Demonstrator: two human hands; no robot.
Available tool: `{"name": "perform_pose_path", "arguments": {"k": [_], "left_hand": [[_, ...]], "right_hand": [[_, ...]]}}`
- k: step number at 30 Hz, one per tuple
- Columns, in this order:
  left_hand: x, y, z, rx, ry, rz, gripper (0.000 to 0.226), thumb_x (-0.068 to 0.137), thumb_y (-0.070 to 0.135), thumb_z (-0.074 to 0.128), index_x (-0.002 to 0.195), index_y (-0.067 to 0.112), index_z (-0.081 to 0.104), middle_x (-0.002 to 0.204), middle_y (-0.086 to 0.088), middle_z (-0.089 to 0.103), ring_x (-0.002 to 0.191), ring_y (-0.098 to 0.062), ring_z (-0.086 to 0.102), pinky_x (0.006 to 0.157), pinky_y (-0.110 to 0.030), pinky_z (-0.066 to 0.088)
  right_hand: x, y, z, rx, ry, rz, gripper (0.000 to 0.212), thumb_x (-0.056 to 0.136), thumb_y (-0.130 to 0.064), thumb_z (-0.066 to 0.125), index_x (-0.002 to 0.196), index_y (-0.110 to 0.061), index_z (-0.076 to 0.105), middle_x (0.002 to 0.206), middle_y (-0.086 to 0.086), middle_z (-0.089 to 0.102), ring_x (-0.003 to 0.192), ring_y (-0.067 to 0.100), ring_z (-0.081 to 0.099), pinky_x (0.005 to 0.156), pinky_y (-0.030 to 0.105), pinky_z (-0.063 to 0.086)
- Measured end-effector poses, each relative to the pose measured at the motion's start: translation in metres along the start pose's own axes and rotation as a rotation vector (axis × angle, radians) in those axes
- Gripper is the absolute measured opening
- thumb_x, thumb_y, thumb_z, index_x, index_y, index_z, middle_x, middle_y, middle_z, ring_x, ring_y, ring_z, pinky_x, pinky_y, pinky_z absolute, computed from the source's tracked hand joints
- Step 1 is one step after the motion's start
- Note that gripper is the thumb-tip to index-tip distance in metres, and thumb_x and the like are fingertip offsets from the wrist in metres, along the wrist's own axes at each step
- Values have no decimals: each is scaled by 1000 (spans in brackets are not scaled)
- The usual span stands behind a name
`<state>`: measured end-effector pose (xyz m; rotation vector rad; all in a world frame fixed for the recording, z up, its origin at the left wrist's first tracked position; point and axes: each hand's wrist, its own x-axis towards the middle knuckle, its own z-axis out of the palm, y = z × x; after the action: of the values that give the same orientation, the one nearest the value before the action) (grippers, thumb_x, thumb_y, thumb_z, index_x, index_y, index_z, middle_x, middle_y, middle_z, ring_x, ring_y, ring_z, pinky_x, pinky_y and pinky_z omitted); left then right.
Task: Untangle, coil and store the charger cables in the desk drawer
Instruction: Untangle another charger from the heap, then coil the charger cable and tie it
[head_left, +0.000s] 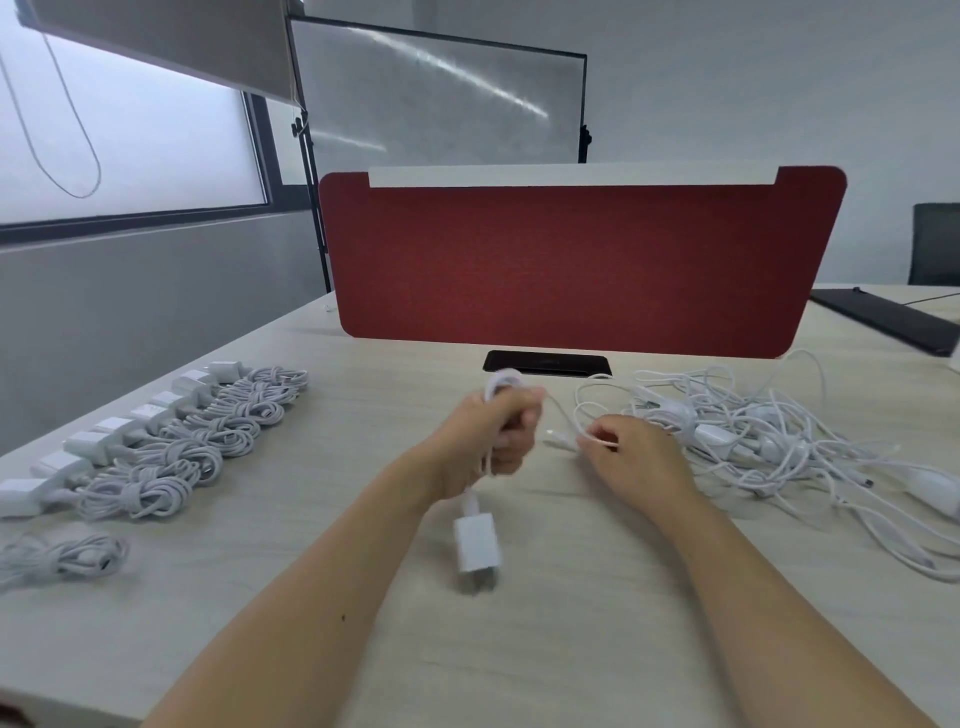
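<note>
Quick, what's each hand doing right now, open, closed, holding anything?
Left hand: grips a partly coiled white charger cable, with its plug adapter dangling below.
Right hand: pinches that cable near its free end.

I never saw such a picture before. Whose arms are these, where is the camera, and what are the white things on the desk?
There is no machine. A person wears the camera on the head, so you look down on their own arms. The left hand grips a partly coiled white cable, and its charger plug dangles below. The right hand pinches that cable near its free end. On the desk, coiled chargers lie in a row at left and a tangled pile lies at right.
</note>
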<state>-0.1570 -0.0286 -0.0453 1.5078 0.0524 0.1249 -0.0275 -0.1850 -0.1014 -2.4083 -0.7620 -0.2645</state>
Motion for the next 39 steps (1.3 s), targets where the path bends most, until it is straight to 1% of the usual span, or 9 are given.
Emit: {"name": "perform_pose_path", "arguments": {"k": [5, 12, 15, 18, 21, 25, 31, 35, 39], "left_hand": [[7, -8, -19, 118, 162, -109, 36, 100, 29, 52, 65, 19, 48, 46, 4, 30, 42, -10, 22, 42, -19, 17], [7, -18, -15, 296, 150, -179, 34, 97, 37, 58, 71, 16, 55, 52, 1, 46, 42, -12, 28, 38, -21, 23], [5, -17, -14, 344, 117, -150, 35, 96, 39, 60, 71, 16, 58, 54, 0, 53, 41, -12, 30, 38, -20, 25], [5, -18, -13, 382, 86, -126, 37, 96, 40, 60, 68, 16, 59, 52, 0, 53, 40, -12, 31, 40, -20, 25], [5, -20, -12, 395, 68, -126, 38, 96, 41, 60, 69, 15, 58, 55, -2, 58, 41, -13, 33, 42, -21, 26], [6, -18, -12, 452, 52, -123, 24, 88, 26, 72, 72, 18, 55, 60, 3, 56, 46, -9, 40, 43, -20, 31], [6, -17, -8, 588, -20, -70, 9, 90, 12, 61, 89, 18, 56, 65, 5, 48, 57, -9, 42, 51, -21, 34], [5, -16, -5, 545, -102, -27, 9, 94, 7, 51, 91, 16, 52, 72, -5, 47, 55, -13, 45, 56, -29, 39], [3, -16, -5, 488, -130, -61, 16, 92, 2, 51, 88, 17, 54, 65, 0, 40, 49, -12, 37, 45, -21, 34]], "right_hand": [[2, 21, -16, 1, 76, 165, 11, 90, -23, 56, 92, -28, 66, 93, -4, 70, 93, 25, 63, 77, 33, 49], [0, -16, -21, 111, 70, -115, 58, 77, -14, 65, 133, -28, 57, 120, -12, 63, 118, 14, 49, 98, 31, 40], [-5, -33, -12, 100, -27, -304, 50, 83, -20, 65, 132, -27, 60, 123, -12, 64, 121, 12, 50, 110, 27, 26], [-9, -45, -5, 50, -127, -384, 24, 91, -22, 55, 106, -36, 66, 102, -14, 70, 101, 9, 58, 116, 30, 21], [-11, -48, -7, 36, -192, -286, 21, 93, -21, 48, 90, -35, 62, 85, -14, 69, 77, 8, 63, 83, 33, 52], [-10, -48, -8, 361, -149, -187, 28, 93, -4, 46, 81, -27, 58, 76, -6, 67, 64, 11, 66, 69, 37, 56], [-11, -66, -12, 786, -172, -56, 22, 82, 3, 45, 69, -12, 54, 55, -4, 52, 57, 15, 48, 66, 39, 50], [-13, -65, -20, 814, -241, -25, 14, 90, -3, 55, 77, -9, 57, 66, 0, 56, 60, 11, 50, 58, 30, 48], [-14, -62, -21, 875, -349, -25, 10, 93, -11, 61, 84, -10, 56, 76, 15, 54, 54, 11, 45, 41, 21, 31]]}}
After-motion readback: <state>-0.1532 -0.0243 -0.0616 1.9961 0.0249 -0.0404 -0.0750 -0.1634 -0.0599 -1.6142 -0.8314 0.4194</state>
